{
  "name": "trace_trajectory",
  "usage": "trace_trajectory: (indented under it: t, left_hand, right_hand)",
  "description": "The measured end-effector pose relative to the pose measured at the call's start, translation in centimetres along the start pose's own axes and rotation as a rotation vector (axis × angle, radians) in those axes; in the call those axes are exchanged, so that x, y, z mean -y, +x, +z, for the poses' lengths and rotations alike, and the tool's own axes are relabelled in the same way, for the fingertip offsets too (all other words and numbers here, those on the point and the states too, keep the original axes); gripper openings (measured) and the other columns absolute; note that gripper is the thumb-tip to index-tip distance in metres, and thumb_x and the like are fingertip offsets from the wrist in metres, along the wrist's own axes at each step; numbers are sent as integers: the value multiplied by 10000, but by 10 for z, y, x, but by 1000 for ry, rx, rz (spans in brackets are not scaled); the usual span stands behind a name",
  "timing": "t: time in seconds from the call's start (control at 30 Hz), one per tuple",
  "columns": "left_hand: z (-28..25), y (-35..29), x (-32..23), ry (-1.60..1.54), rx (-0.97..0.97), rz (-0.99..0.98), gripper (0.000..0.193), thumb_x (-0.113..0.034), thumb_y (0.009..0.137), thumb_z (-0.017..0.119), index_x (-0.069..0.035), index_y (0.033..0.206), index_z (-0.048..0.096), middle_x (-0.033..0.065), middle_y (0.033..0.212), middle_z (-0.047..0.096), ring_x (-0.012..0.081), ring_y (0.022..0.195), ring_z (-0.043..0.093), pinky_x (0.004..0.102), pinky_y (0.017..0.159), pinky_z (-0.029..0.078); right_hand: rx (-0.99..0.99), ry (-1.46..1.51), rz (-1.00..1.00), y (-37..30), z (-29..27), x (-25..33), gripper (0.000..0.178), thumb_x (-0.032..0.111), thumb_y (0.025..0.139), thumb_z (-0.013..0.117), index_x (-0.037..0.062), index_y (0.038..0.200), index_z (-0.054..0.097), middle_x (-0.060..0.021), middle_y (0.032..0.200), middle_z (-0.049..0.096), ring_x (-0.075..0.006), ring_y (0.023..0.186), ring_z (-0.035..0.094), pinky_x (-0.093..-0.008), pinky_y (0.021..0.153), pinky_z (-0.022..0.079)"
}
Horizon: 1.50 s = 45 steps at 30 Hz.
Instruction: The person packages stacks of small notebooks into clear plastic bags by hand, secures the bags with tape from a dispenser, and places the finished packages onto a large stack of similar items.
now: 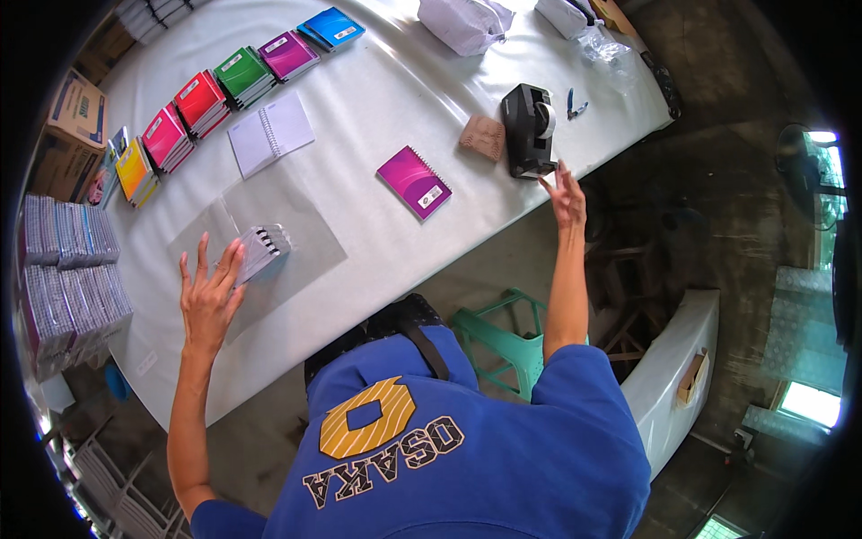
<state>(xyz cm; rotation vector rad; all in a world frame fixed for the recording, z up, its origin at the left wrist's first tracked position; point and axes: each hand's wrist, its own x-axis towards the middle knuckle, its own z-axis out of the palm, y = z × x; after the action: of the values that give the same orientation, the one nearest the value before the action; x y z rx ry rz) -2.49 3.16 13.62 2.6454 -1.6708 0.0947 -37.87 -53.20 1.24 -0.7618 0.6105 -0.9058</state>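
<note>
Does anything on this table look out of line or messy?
Mostly tidy. The coloured notebook stacks sit in a neat row, but one purple notebook lies alone and askew mid-table, and a white spiral notebook lies open. The left hand presses a clear-wrapped bundle; the right hand reaches the black tape dispenser.

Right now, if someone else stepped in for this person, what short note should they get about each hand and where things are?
Left hand: open, fingers spread, resting on a small wrapped stack of notebooks lying on a clear plastic sheet.
Right hand: at the black tape dispenser, fingertips pinching what looks like a tape end.
Nearby: purple spiral notebook, open white notebook, row of coloured notebook stacks on the white table.
Done: the stack sits on the plastic sheet.
Left: no tape shows on it yet.
</note>
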Motion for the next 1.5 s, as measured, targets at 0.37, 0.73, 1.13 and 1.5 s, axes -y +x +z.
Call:
trace_trajectory:
  t: [0.37,0.73,1.13,1.5]
  left_hand:
    - [11,-5,10,-66,-37,20,639,-232,770,710,-196,1370,493,-108,1440,432,244,1417,251,542,1143,178]
    - [22,-6,14,-168,-101,39,592,-240,796,695,-191,1356,511,-114,1433,436,268,1397,289,561,1117,232]
    - [20,13,28,-409,-36,-8,638,-317,803,699,-186,1384,469,-15,1445,429,348,1369,317,543,1094,280]
    - [51,38,51,-1259,78,-171,617,-442,890,611,-125,1396,454,132,1452,420,240,1408,276,355,1134,223]
  right_hand:
    - [32,-849,251,-103,207,-76,261,279,838,718,18,838,715,31,663,560,-43,567,425,-204,512,342]
    - [178,-863,406,-271,393,-218,369,320,776,790,3,660,641,28,538,493,-32,465,340,-224,429,205]
    - [177,-705,245,-282,358,-254,289,241,842,741,23,678,647,69,553,461,-18,483,324,-223,431,222]
    - [683,-846,624,-215,315,-230,384,346,940,578,-29,946,666,-80,730,655,-132,665,640,-259,618,516]
